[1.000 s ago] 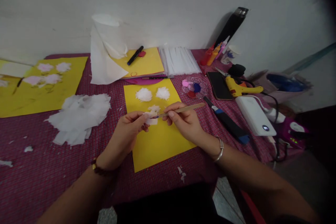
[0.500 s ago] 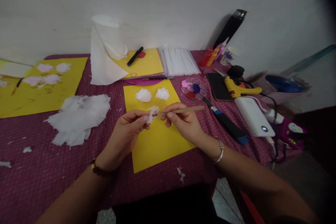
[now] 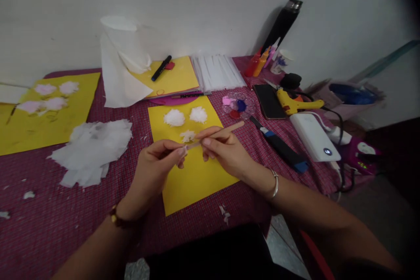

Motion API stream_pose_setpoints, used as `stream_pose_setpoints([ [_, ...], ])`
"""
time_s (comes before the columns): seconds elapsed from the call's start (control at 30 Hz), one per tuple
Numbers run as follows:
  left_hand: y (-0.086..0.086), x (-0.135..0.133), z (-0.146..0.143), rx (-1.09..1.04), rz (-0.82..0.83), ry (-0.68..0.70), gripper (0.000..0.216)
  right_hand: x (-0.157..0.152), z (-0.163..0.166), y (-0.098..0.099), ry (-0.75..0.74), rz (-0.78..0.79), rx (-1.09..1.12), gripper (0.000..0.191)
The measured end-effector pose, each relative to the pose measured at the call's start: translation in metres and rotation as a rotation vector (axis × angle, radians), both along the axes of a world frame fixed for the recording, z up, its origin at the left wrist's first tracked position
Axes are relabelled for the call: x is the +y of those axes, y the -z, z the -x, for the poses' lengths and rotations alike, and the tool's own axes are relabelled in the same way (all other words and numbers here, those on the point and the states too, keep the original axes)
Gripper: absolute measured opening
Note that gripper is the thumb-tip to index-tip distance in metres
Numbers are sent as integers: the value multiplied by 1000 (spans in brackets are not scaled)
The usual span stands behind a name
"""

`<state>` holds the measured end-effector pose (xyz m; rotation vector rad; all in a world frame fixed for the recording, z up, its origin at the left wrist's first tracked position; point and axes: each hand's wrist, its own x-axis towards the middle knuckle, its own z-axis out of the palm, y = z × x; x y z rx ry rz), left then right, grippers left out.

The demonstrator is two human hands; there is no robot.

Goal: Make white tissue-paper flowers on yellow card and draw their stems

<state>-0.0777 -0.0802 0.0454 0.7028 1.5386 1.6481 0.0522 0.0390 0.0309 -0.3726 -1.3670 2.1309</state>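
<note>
Over a yellow sheet (image 3: pixel 197 179), my left hand (image 3: pixel 157 168) pinches a small crumpled bit of white tissue paper (image 3: pixel 186 148) between thumb and fingertips. My right hand (image 3: pixel 226 151) grips a wooden-handled paintbrush (image 3: pixel 231 129), its thin end pointing left and meeting the tissue. The brush's tip is hidden by the fingers and paper. Two fluffy white paper tufts (image 3: pixel 174 117) sit side by side on the sheet's upper part. Below them lies a smaller white paper piece (image 3: pixel 188 135), just beyond my fingertips.
At left are a pile of white tissue pieces (image 3: pixel 95 148) and another yellow sheet (image 3: pixel 72 127) with pinkish tufts. Blobs of paint lie on a clear palette (image 3: pixel 247 107). To the right are a utility knife (image 3: pixel 282 146), yellow glue gun (image 3: pixel 298 104) and white power bank (image 3: pixel 315 138).
The view has shifted slightly. The brush is tilted more steeply, and its purple tip, visible before, is now hidden against the tissue. Both hands keep their holds.
</note>
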Motion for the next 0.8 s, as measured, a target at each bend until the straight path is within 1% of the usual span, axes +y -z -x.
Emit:
stream_pose_setpoints([
  [0.07, 0, 3, 5, -285, 70, 64, 13, 3, -1, -3, -41, -8, 27, 9],
  [0.1, 1, 5, 7, -383, 98, 79, 16, 5, -1, -4, -63, -17, 26, 10],
  [0.17, 3, 7, 11, -455, 113, 64, 19, 8, -1, -5, -82, -19, -3, 12],
  [0.23, 5, 6, 11, -388, 66, 25, 16, 10, 1, -3, -52, -3, -48, 15],
  [0.3, 5, 2, 8, -216, 9, 3, 9, 8, 3, 2, -3, 23, -82, 19],
  [0.37, 2, -2, 4, 43, -16, -11, 3, 6, 6, 6, 20, 80, -83, 20],
  [0.43, -4, -5, 1, 351, -22, -17, 5, 4, 7, 9, 8, 183, -55, 19],
  [0.5, -11, -2, 1, 572, -21, -4, 7, 5, 7, 9, -38, 294, -11, 18],
  [0.53, -16, 2, 3, 608, -25, 3, 7, 7, 6, 7, -64, 332, 14, 18],
  [0.57, -20, 8, 5, 588, -36, 8, 7, 10, 5, 5, -82, 345, 42, 19],
  [0.63, -27, 23, 8, 440, -79, 11, 4, 17, 3, -1, -78, 313, 84, 23],
  [0.7, -32, 39, 11, 306, -140, 31, 3, 24, 1, -6, -17, 266, 89, 26],
  [0.73, -33, 46, 11, 287, -164, 49, 4, 26, 1, -8, 22, 265, 79, 26],
  [0.8, -34, 56, 9, 351, -172, 77, 6, 30, 1, -8, 85, 335, 46, 21],
])
